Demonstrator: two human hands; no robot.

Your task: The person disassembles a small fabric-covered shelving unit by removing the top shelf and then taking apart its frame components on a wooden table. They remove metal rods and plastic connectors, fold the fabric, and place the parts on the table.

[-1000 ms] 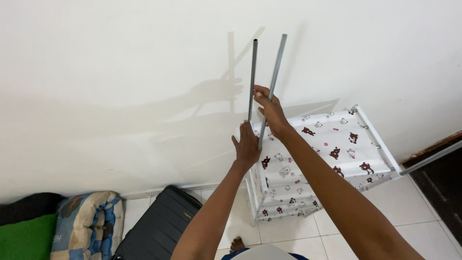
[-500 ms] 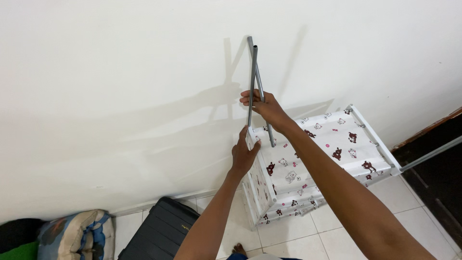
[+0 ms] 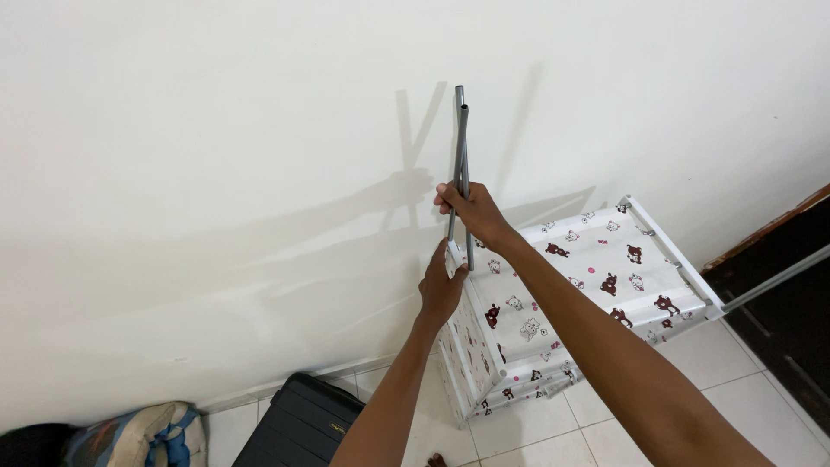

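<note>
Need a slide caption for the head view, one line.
Right hand grips two grey metal rods upright while left hand holds the corner of a bear-print fabric rack by a white wall.

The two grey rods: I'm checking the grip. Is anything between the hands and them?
Nothing visible: the right hand wraps both grey rods directly, and the left hand holds the white corner piece at their base.
</note>
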